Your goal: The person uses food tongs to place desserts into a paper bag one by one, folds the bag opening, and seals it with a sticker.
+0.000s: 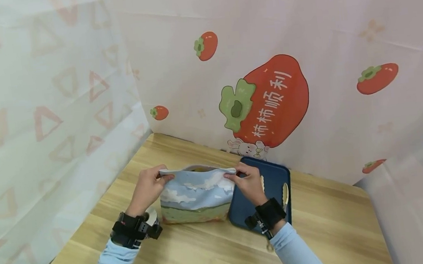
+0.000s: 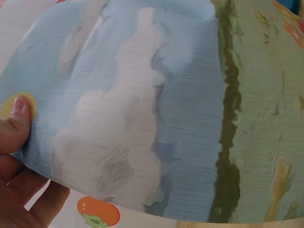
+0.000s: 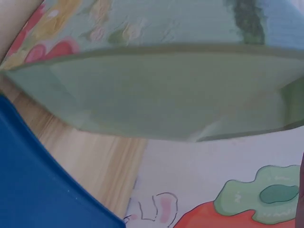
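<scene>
A gift bag (image 1: 198, 192) painted with blue sky, white clouds and a green meadow stands upright on the table, its mouth parted a little at the top. My left hand (image 1: 150, 189) pinches the top left corner of the rim. At the top right corner, my right hand (image 1: 250, 182) pinches the rim between thumb and fingers. In the left wrist view the left thumb (image 2: 18, 121) presses on the painted face beside a round yellow spot. The right wrist view shows the bag's plain green side panel (image 3: 180, 90). The bag's contents are mostly hidden by its front.
Right of the bag lies a dark blue tray (image 1: 241, 205), partly under my right forearm, with a pale scalloped-edged thing (image 1: 285, 193) on it. A white round thing (image 1: 152, 216) sits behind my left wrist. A printed cloth wall (image 1: 175, 76) borders the wooden table (image 1: 207, 251).
</scene>
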Demonstrator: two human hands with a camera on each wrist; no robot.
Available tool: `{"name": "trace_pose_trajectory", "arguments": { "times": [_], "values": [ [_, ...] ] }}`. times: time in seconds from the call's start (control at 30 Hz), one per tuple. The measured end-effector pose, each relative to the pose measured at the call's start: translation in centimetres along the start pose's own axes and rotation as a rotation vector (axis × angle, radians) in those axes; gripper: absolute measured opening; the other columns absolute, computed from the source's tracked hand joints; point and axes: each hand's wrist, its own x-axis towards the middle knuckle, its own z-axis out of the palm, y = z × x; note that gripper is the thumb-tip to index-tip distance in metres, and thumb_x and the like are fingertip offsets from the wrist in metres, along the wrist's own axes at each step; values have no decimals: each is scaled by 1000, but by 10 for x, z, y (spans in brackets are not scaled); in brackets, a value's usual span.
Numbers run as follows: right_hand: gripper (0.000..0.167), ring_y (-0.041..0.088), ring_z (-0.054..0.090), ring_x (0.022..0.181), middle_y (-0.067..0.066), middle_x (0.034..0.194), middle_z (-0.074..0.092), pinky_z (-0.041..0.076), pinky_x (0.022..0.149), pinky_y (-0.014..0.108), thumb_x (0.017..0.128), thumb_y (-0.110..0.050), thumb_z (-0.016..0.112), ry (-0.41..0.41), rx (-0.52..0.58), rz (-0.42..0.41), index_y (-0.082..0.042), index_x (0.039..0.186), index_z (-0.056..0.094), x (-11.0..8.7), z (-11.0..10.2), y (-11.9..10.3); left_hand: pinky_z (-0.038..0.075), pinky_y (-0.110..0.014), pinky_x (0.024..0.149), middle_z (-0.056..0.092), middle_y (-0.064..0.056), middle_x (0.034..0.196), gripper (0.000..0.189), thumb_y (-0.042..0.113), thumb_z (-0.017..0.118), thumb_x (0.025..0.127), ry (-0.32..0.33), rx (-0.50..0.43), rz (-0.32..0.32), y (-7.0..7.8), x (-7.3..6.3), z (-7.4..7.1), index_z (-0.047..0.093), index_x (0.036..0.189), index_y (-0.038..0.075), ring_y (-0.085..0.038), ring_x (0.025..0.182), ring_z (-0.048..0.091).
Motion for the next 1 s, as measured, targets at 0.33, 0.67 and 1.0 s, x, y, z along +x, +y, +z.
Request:
{"name": "trace_pose_trajectory", "arguments": {
  "times": [0.33,0.67,1.0],
  "values": [
    [7,19,54,70,16,78,61,43,70,28,85,11,73,43,-29,36,6,88,68,-3,-11,-60,27,-27,53,29,11,58,31,7,74,89,21,-27,101,15,-11,11,51,70,16,-3,51,21],
    [14,18,62,77,16,80,66,48,76,28,83,16,72,92,-49,68,2,84,68,-41,-28,-91,48,-28,66,72,1,81,14,4,75,88,-64,-107,128,36,-30,24,73,87,18,-8,68,61],
    [31,15,60,76,10,80,66,47,77,23,74,24,73,176,-133,63,-3,86,70,-96,-51,-126,55,-30,68,74,7,92,31,-9,78,79,-106,-182,251,67,-65,49,72,92,19,-9,83,70]
  ]
}}
